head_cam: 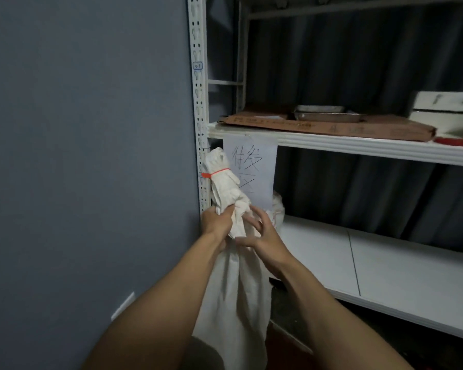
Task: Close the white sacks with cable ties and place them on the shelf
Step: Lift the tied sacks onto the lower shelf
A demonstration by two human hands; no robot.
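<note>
Left grip (216,223) clenches the creased white cloth sack (235,295) below its orange tie (217,172); right grip (263,237), seemingly splayed, touches it.

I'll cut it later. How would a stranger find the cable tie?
Start at the tall white perforated post. In front of it the left hand holds up a sack. The cable tie circles its bunched neck: the only orange band on white cloth.
</note>
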